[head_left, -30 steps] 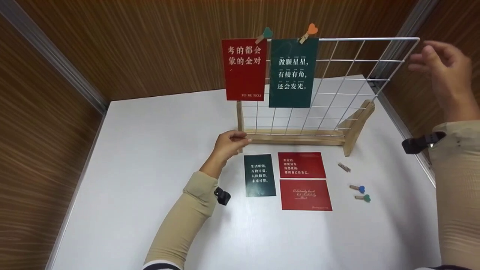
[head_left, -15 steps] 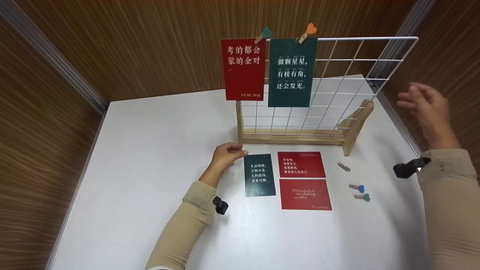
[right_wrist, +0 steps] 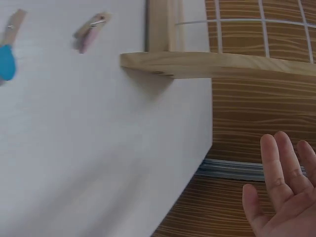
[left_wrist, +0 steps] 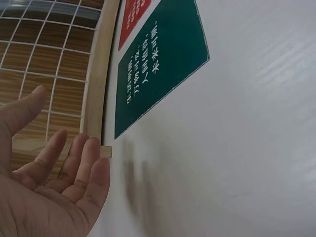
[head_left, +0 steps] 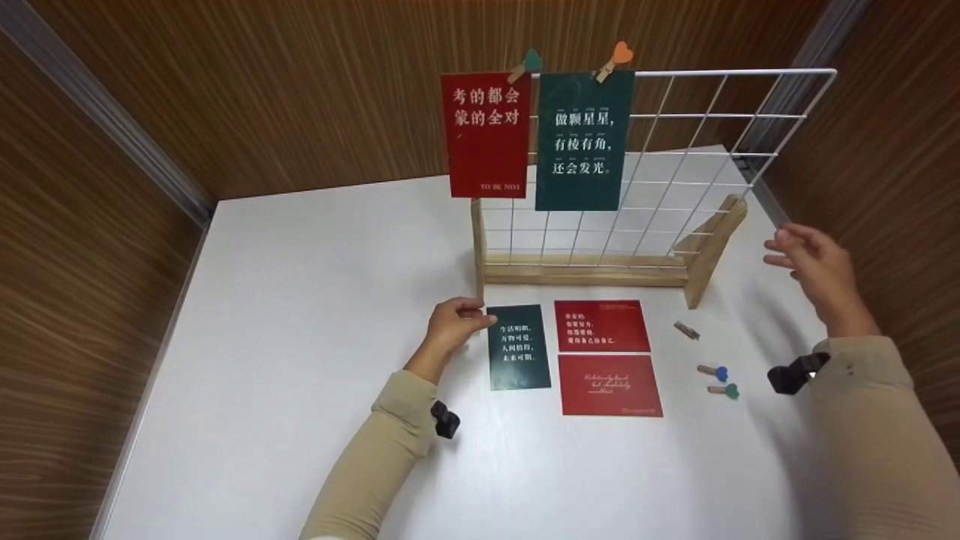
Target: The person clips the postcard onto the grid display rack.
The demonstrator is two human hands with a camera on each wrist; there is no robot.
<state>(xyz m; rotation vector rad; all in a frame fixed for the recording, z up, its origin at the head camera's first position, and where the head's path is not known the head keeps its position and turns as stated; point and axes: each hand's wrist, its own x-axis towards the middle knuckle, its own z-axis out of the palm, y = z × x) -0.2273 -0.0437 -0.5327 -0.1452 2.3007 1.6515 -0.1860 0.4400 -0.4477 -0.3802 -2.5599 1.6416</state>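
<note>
My left hand (head_left: 454,327) is just left of a dark green card (head_left: 518,346) that lies on the table; its fingertips overlap the card's upper left edge in the head view. In the left wrist view the thumb and fingers are apart, nothing between them, with the green card (left_wrist: 160,64) beyond. My right hand (head_left: 819,276) hovers at the right, beside the wooden foot of the rack, fingers loosely extended and holding nothing. Two red cards (head_left: 602,326) lie right of the green one. Several small wooden clips, such as the blue-heart clip (head_left: 713,372), lie nearer the right hand.
A white wire grid rack (head_left: 675,165) on a wooden base (head_left: 585,274) stands behind the cards. A red card (head_left: 487,157) and a green card (head_left: 581,187) hang from its top bar by heart clips. Wood-grain panels (head_left: 315,90) border the white table (head_left: 300,315).
My right hand has come down and inward from beside the rack's top right corner. My left hand has moved down from the rack's left foot to the green card's edge.
</note>
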